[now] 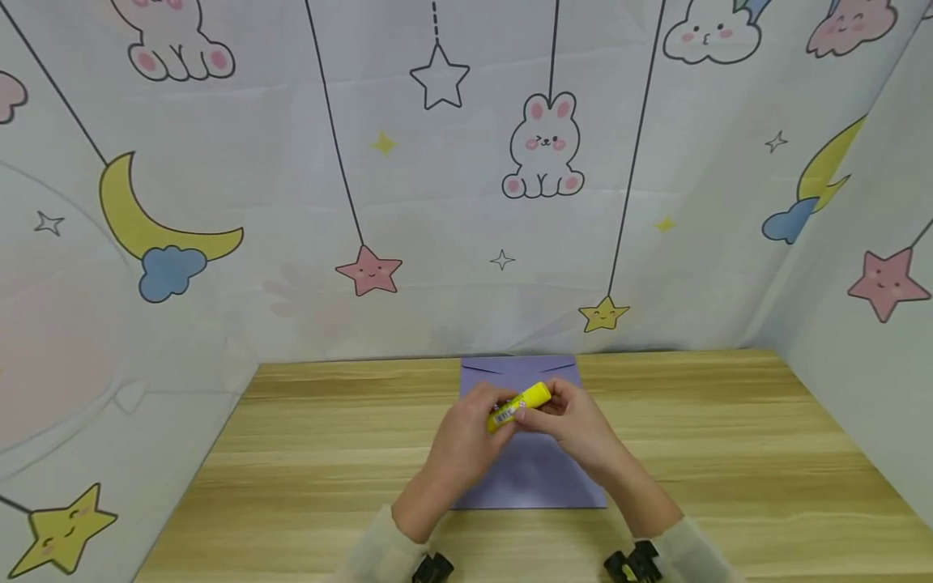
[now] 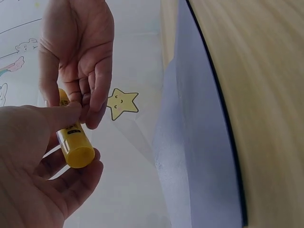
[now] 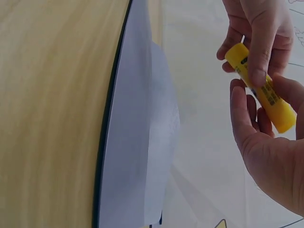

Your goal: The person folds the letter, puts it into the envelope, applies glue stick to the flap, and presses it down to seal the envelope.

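A yellow glue stick [image 1: 535,396] with a printed label is held between both hands, tilted, above the purple folded paper [image 1: 539,478]. My left hand [image 1: 466,437] grips its lower left end, thumb across the barrel in the left wrist view. On the other end, my right hand [image 1: 583,425] pinches the stick between thumb and fingers. Seen from the right wrist, the glue stick [image 3: 273,102] lies slantwise across the fingers of both hands. The paper is flat on the table, with two slanting dark slits near its far edge.
The light wood table [image 1: 328,461] runs up to a white cloth backdrop [image 1: 437,202] printed with stars, moons and rabbits. In the left wrist view, a layer of the purple paper [image 2: 171,156] stands slightly raised. Dark straps sit at both sleeves.
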{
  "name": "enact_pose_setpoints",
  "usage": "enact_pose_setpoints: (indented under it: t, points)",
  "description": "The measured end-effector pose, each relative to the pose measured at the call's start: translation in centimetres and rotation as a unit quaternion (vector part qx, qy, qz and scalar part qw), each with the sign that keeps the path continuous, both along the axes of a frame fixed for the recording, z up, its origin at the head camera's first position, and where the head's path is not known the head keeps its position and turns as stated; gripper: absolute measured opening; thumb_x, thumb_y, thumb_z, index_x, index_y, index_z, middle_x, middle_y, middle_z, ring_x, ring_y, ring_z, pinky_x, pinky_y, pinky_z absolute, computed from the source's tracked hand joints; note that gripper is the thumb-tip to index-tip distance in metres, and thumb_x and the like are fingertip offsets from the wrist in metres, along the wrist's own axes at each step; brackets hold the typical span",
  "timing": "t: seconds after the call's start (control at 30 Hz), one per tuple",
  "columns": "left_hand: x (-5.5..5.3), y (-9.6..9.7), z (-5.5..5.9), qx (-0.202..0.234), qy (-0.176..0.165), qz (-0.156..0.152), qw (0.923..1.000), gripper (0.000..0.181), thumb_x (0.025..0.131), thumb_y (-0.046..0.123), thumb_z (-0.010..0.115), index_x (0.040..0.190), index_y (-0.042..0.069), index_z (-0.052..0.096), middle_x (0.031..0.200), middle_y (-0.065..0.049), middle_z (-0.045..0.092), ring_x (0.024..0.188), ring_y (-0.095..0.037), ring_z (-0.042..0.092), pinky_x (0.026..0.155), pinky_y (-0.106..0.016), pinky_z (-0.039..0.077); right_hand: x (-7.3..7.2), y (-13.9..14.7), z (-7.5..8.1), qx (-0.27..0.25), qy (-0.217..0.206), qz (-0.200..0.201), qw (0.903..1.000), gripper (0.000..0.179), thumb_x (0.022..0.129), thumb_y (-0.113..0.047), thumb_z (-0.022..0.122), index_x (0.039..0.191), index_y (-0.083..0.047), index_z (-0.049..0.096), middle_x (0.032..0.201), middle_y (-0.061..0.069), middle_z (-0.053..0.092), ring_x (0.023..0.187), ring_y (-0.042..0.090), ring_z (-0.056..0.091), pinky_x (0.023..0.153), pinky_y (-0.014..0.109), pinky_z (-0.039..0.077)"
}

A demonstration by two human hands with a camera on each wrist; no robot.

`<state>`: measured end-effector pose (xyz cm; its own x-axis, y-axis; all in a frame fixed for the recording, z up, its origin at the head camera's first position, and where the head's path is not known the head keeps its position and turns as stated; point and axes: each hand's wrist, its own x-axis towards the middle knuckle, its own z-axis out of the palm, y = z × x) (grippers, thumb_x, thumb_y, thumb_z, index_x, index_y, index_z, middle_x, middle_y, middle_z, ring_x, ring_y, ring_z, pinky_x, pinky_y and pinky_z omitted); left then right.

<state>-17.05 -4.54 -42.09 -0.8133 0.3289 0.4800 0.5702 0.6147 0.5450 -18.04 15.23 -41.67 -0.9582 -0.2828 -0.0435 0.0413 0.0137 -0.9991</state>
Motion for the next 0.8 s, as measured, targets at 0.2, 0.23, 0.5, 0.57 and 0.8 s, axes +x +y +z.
enact_pose_setpoints:
  t: [0.2, 0.23, 0.5, 0.57, 0.8]
  points:
    - [-0.2, -0.5, 0.1, -0.033, -0.003, 0.015, 0.9993, 0.032, 0.092, 0.018, 0.087, 0.120, 0.008, 0.076, 0.109, -0.003, 0.070, 0.093, -0.016, 0.068, 0.080, -0.033, 0.059, -0.1, 0.5, 0.3, 0.032, 0.013, -0.012, 0.9993, 0.044, 0.103, -0.026, 0.075, 0.131, 0.005, 0.059, 0.118, 0.021, 0.068, 0.105, 0.032, 0.073, 0.093, 0.044, 0.061]
    - [-0.2, -0.5, 0.1, -0.038, -0.004, 0.017, 0.9991, 0.032, 0.092, 0.018, 0.087, 0.121, 0.008, 0.076, 0.109, -0.003, 0.070, 0.092, -0.016, 0.067, 0.080, -0.034, 0.059, -0.1, 0.6, 0.4, 0.036, 0.016, -0.014, 0.9991, 0.045, 0.103, -0.027, 0.074, 0.131, 0.004, 0.059, 0.117, 0.022, 0.068, 0.103, 0.032, 0.073, 0.089, 0.041, 0.062]
    - [-0.3, -0.9, 0.1, -0.063, 0.022, 0.013, 0.9977, 0.031, 0.090, 0.017, 0.089, 0.118, 0.009, 0.078, 0.106, -0.001, 0.068, 0.093, -0.017, 0.064, 0.080, -0.034, 0.058, -0.5, 0.8, 0.2, 0.067, 0.012, -0.015, 0.9975, 0.035, 0.106, -0.033, 0.070, 0.117, 0.000, 0.066, 0.101, 0.029, 0.067, 0.077, 0.027, 0.071, 0.065, 0.031, 0.057]
    - [-0.4, -1.0, 0.0, -0.067, 0.034, 0.011, 0.9971, 0.031, 0.089, 0.017, 0.089, 0.116, 0.009, 0.078, 0.105, -0.001, 0.069, 0.093, -0.017, 0.063, 0.080, -0.034, 0.057, -0.5, 0.8, 0.0, 0.069, 0.016, -0.010, 0.9975, 0.034, 0.106, -0.032, 0.069, 0.116, 0.001, 0.066, 0.099, 0.029, 0.068, 0.076, 0.027, 0.071, 0.064, 0.030, 0.056]
    - [-0.6, -1.3, 0.0, -0.079, 0.060, -0.005, 0.9951, 0.033, 0.086, 0.015, 0.092, 0.116, 0.011, 0.079, 0.102, 0.001, 0.070, 0.091, -0.018, 0.063, 0.078, -0.036, 0.056, -0.5, 1.0, -0.3, 0.082, 0.048, 0.009, 0.9954, 0.032, 0.108, -0.029, 0.066, 0.118, 0.002, 0.066, 0.100, 0.029, 0.068, 0.077, 0.027, 0.070, 0.065, 0.032, 0.056]
